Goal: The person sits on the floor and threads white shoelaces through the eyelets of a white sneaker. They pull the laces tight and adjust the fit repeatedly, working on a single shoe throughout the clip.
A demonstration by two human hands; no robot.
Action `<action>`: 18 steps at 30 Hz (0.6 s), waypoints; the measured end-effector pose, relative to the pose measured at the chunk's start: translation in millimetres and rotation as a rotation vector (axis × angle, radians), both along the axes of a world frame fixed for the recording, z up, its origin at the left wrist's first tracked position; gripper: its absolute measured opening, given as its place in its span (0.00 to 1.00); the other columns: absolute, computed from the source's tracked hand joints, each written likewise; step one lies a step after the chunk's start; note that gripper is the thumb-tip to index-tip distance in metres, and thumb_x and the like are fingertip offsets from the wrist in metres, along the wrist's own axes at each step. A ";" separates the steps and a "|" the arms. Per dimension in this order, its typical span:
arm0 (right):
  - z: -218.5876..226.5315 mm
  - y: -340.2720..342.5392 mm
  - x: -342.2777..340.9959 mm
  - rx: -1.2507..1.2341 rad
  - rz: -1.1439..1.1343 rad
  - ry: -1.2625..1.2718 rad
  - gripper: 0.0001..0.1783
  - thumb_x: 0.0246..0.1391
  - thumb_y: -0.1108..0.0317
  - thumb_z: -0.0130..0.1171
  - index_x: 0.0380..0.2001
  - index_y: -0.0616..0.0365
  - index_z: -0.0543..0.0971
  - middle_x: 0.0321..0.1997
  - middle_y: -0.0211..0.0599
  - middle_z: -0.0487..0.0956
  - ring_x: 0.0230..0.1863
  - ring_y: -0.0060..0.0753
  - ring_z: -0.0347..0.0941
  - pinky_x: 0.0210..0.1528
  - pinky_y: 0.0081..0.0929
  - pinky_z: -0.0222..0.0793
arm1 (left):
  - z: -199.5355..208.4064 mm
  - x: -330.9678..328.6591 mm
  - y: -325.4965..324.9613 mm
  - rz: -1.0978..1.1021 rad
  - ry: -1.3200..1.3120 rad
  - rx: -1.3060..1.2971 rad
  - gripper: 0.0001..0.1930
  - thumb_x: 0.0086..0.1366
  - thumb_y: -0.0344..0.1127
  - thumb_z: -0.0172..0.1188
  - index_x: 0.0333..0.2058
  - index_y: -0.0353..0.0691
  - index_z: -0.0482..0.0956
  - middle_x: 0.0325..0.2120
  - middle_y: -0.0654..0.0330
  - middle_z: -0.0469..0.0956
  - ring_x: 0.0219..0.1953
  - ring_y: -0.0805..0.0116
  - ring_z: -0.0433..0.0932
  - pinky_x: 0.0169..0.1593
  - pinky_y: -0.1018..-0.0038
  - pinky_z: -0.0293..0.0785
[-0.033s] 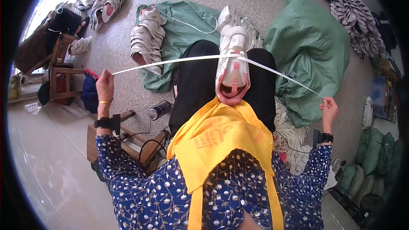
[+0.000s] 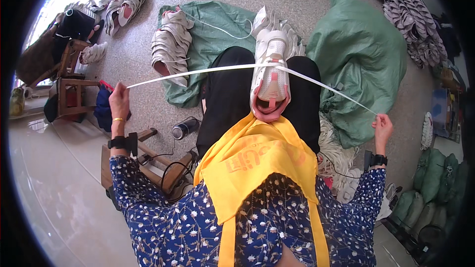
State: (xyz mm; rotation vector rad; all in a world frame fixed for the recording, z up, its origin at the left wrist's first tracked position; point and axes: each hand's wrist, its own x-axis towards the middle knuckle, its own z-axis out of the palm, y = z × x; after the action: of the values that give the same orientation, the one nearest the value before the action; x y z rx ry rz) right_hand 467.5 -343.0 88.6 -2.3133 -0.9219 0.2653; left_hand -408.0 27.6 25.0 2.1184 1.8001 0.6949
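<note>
A white shoe upper with pink trim (image 2: pixel 271 90) sits between my knees, its pink-lined opening toward me. A flat white shoelace (image 2: pixel 198 71) runs through it near the lower eyelets and stretches out to both sides. My left hand (image 2: pixel 118 102), closed, pinches one end of the lace far out to the left. On the right, my right hand (image 2: pixel 382 127) grips the other end between closed fingertips. Both lengths of lace are drawn nearly straight. More white uppers (image 2: pixel 267 20) lie just beyond the shoe, partly hidden by it.
A stack of white uppers (image 2: pixel 170 44) rests on a green sheet (image 2: pixel 213 20). A bulky green sack (image 2: pixel 361 44) stands to the right, near a heap of white laces (image 2: pixel 334 143). At left are a wooden stool (image 2: pixel 107 168), a dark cylinder (image 2: pixel 185 127) and cables.
My left hand has shifted slightly outward to the left with its lace end. The right hand and the shoe upper look almost unmoved.
</note>
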 end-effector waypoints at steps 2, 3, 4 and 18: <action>-3.7 -5.3 8.7 -0.005 -0.009 0.024 0.04 0.64 0.75 0.58 0.38 0.64 0.80 0.30 0.32 0.80 0.26 0.22 0.79 0.26 0.21 0.79 | 0.6 -28.3 0.1 0.061 0.006 0.011 0.07 0.69 0.30 0.61 0.35 0.37 0.72 0.21 0.58 0.67 0.26 0.71 0.65 0.32 0.72 0.69; -7.5 -7.8 13.4 -0.008 -0.015 0.036 0.03 0.64 0.75 0.58 0.38 0.64 0.80 0.30 0.32 0.80 0.26 0.22 0.79 0.27 0.21 0.80 | -1.0 -43.2 0.0 0.092 0.017 -0.011 0.07 0.69 0.30 0.62 0.35 0.38 0.72 0.22 0.58 0.68 0.26 0.71 0.65 0.33 0.72 0.69; -8.9 -11.8 20.4 -0.022 -0.019 0.040 0.03 0.64 0.76 0.58 0.38 0.64 0.80 0.30 0.33 0.81 0.26 0.23 0.80 0.27 0.22 0.81 | 0.0 -52.6 0.9 0.118 0.026 -0.004 0.07 0.69 0.31 0.62 0.35 0.38 0.72 0.22 0.59 0.68 0.26 0.71 0.65 0.33 0.72 0.69; -3.2 -11.4 27.4 -0.494 -0.089 -0.031 0.07 0.60 0.73 0.61 0.28 0.65 0.80 0.21 0.39 0.81 0.19 0.27 0.80 0.24 0.28 0.80 | 20.3 -34.0 31.2 0.110 0.072 -0.066 0.08 0.67 0.33 0.64 0.33 0.37 0.74 0.19 0.64 0.70 0.23 0.76 0.67 0.30 0.73 0.68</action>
State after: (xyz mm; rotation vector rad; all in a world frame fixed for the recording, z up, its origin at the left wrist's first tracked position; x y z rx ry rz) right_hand 495.0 -354.4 85.4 -2.8081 -0.8338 0.4632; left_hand -442.0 58.8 45.2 2.0392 1.9615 0.5835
